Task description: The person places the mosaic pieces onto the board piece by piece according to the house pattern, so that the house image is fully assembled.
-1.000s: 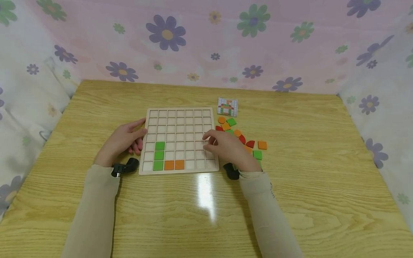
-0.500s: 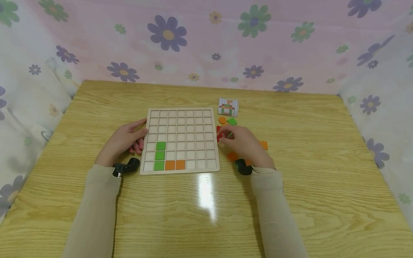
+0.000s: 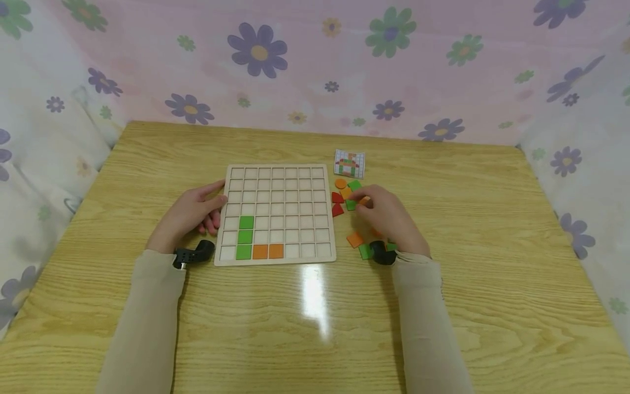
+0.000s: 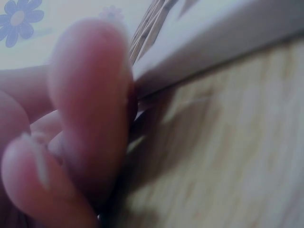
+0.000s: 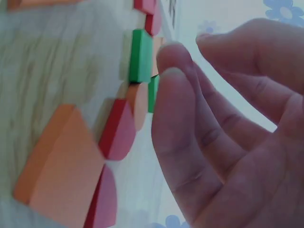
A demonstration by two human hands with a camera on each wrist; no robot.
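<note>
A wooden grid board (image 3: pixel 278 195) lies flat on the table in the head view. Several green square tiles (image 3: pixel 245 236) fill part of its second column, and two orange square tiles (image 3: pixel 268 251) adjoin at the bottom row. At the board's left edge my left hand (image 3: pixel 192 210) holds the rim, thumb on top, fingers against the side. My right hand (image 3: pixel 389 216) hovers over the loose pieces right of the board. In the right wrist view its thumb and fingers are apart, with nothing between them. Near it are a green tile (image 5: pixel 141 57), a red quarter-round piece (image 5: pixel 118 130) and an orange square (image 5: pixel 61 171).
A small pattern card (image 3: pixel 350 163) lies beyond the loose pieces. An orange disc (image 3: pixel 341 184) and two red quarter-rounds (image 3: pixel 337 203) sit close to the board's right edge. Some pieces are hidden under the right hand. A floral cloth (image 3: pixel 305 71) stands behind the table (image 3: pixel 275 339).
My right hand has moved from the board's right side to the right, over the loose pieces, uncovering red and green ones. The left hand and the board tiles look unchanged.
</note>
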